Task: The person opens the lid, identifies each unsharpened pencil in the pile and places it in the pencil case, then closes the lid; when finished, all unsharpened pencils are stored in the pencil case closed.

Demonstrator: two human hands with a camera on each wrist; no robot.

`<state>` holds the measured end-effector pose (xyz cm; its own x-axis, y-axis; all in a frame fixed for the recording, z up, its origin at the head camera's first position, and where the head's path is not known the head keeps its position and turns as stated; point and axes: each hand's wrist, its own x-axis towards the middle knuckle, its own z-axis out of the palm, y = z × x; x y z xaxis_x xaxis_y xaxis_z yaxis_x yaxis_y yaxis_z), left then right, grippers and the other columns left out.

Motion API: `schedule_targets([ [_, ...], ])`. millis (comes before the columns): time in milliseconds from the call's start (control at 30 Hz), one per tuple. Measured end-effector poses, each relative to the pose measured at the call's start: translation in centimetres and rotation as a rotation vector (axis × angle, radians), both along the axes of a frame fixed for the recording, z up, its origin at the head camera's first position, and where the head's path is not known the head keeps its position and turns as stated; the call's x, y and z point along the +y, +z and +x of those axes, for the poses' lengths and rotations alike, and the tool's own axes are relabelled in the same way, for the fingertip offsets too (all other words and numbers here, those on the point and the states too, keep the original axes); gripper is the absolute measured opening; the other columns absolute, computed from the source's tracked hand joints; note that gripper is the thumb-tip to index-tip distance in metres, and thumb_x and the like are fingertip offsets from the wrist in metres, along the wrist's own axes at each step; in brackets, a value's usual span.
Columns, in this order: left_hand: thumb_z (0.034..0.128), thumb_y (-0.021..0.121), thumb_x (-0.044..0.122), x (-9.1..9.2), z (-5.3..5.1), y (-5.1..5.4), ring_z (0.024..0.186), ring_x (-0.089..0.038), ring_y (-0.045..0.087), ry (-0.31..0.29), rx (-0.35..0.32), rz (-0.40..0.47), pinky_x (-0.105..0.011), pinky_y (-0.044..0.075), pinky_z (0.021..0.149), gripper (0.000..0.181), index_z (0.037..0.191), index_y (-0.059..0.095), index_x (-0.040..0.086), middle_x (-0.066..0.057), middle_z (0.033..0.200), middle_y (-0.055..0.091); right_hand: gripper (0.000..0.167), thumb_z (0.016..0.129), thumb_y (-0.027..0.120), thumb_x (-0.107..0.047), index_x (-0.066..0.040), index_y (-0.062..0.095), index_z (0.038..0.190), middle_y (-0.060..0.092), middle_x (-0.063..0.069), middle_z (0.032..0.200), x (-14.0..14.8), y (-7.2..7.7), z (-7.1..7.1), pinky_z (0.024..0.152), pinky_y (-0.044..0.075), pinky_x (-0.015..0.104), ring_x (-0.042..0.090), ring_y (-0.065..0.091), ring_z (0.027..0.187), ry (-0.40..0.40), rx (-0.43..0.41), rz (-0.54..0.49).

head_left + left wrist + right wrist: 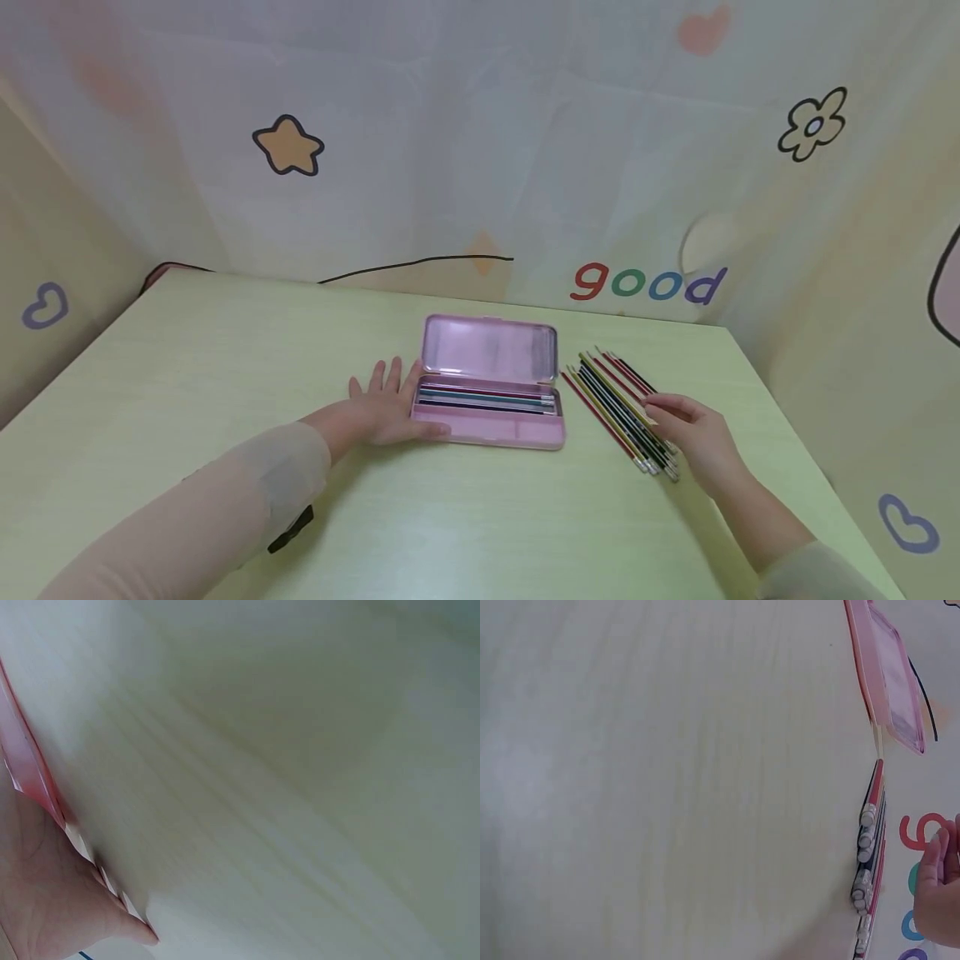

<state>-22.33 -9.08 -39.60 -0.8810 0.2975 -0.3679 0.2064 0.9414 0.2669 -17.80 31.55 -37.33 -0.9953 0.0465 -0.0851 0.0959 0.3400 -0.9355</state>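
A pink metal pencil case (540,432) lies with its lid raised on the table; several pencils (487,398) rest in its rear compartment. My left hand (378,412) is spread flat at the case's left side, thumb along the front left corner. In the left wrist view, part of that hand (45,885) shows against the pink case (30,761). To the right of the case is a loose bundle of pencils (611,408), red, black and yellow-green. Over its right side hovers my right hand (697,437), thumb and fingers close together; no held pencil can be made out.
The pale table (465,517) ends at a printed cloth backdrop (420,167) behind and at the sides. In the right wrist view, the pencils' eraser ends (865,840) lie near the open case (870,667).
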Motion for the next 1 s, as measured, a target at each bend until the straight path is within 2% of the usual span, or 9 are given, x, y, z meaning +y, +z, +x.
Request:
schedule_targets([
  [133, 0.0711, 0.033, 0.087, 0.0, 0.0, -0.1, 0.138, -0.041, -0.011, -0.006, 0.011, 0.007, -0.068, -0.002, 0.101, 0.115, 0.149, -0.011, 0.014, -0.020, 0.154, -0.008, 0.041, 0.090, 0.063, -0.027, 0.003, 0.058, 0.118, 0.063, -0.014, 0.097, 1.4, -0.6, 0.6, 0.079, 0.048, 0.017, 0.002, 0.060, 0.090, -0.010, 0.012, 0.031],
  [300, 0.0724, 0.036, 0.085, 0.0, 0.2, -0.1, 0.138, -0.042, -0.010, -0.003, 0.012, 0.014, -0.069, -0.002, 0.100, 0.115, 0.149, -0.009, 0.012, -0.021, 0.153, -0.006, 0.035, 0.090, 0.064, -0.024, 0.001, 0.062, 0.114, 0.064, -0.016, 0.093, 2.8, -1.3, 1.2, 0.077, 0.048, 0.017, 0.001, 0.059, 0.087, -0.031, -0.021, 0.029],
  [467, 0.0665, 0.034, 0.090, -0.3, -0.3, -1.5, 0.138, -0.040, -0.013, 0.025, 0.003, 0.010, -0.069, -0.003, 0.100, 0.119, 0.149, -0.012, 0.017, -0.018, 0.154, -0.009, 0.032, 0.089, 0.066, -0.023, -0.002, 0.063, 0.113, 0.063, -0.016, 0.093, 3.5, -2.0, 1.6, 0.075, 0.049, 0.017, -0.001, 0.058, 0.085, -0.037, -0.073, 0.007],
  [567, 0.0633, 0.033, 0.092, -0.4, -0.6, -2.0, 0.138, -0.039, -0.013, 0.028, 0.016, 0.017, -0.069, -0.003, 0.099, 0.121, 0.149, -0.012, 0.018, -0.018, 0.154, -0.009, 0.034, 0.089, 0.066, -0.022, 0.001, 0.062, 0.114, 0.063, -0.014, 0.093, 3.8, -2.5, 1.7, 0.074, 0.049, 0.018, -0.002, 0.058, 0.084, -0.037, -0.096, 0.018],
  [733, 0.0631, 0.031, 0.092, -0.3, -0.8, -1.9, 0.138, -0.040, -0.013, 0.012, 0.017, 0.010, -0.069, -0.003, 0.099, 0.122, 0.149, -0.012, 0.017, -0.018, 0.154, -0.009, 0.040, 0.088, 0.066, -0.020, 0.008, 0.059, 0.116, 0.064, -0.016, 0.092, 4.5, -3.3, 2.2, 0.074, 0.048, 0.014, -0.008, 0.056, 0.083, -0.045, -0.104, 0.101],
  [1000, 0.0640, 0.028, 0.092, -0.1, -0.7, -1.0, 0.138, -0.039, -0.012, 0.005, 0.019, -0.015, -0.068, -0.001, 0.101, 0.120, 0.149, -0.013, 0.018, -0.017, 0.154, -0.010, 0.046, 0.087, 0.067, -0.025, 0.009, 0.057, 0.116, 0.061, -0.023, 0.088, 4.2, -3.7, 2.5, 0.073, 0.043, 0.009, -0.012, 0.051, 0.083, -0.091, -0.011, 0.201],
])
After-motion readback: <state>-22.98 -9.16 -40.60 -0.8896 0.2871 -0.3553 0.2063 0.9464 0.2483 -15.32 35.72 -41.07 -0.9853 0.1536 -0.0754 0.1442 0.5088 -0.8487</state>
